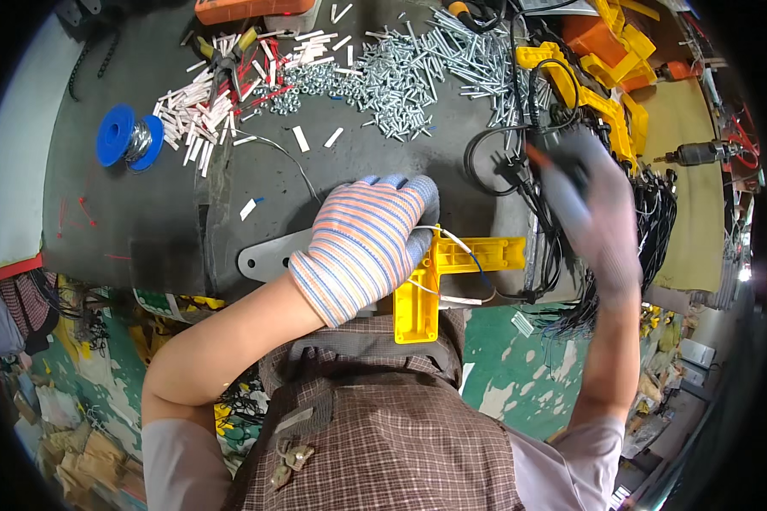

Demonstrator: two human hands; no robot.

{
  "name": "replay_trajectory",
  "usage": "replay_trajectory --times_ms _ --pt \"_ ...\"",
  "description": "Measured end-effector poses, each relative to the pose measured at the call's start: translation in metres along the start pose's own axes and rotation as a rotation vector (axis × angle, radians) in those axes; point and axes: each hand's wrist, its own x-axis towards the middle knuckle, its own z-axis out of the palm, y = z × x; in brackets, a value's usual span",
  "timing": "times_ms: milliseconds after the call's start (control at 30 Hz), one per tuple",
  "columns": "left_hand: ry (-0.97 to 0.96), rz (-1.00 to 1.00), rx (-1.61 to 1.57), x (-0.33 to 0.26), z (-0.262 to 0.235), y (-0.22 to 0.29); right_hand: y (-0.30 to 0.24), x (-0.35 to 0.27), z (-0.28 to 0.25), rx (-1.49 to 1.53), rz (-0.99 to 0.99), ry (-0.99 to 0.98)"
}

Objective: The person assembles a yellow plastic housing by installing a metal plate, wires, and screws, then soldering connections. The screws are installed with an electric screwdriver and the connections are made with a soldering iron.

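My left hand, in a blue-and-orange striped glove, is closed on a yellow plastic tool housing at the near table edge. The housing is T-shaped, with its hollow inner side up. White and blue wires loop over it. Under my left wrist, a grey flat plate with holes sticks out. My right hand, also gloved, is raised at the right over black power cords. Motion smears its fingers; a reddish-orange streak shows beside them, and I cannot make out whether they hold anything.
Loose screws, nuts and white sleeves with pliers cover the far table. A blue wire spool stands left. More yellow housings, bundled cords and a pneumatic driver lie right.
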Motion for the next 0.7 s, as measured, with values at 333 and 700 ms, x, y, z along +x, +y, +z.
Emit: replay_trajectory --times_ms 333,700 --pt "-0.009 0.013 -0.031 0.001 -0.001 0.003 -0.038 -0.056 -0.02 -0.269 -0.231 -0.289" --pt "-0.006 0.04 0.0 0.001 -0.002 0.006 -0.073 -0.033 -0.025 -0.54 -0.455 -0.552"
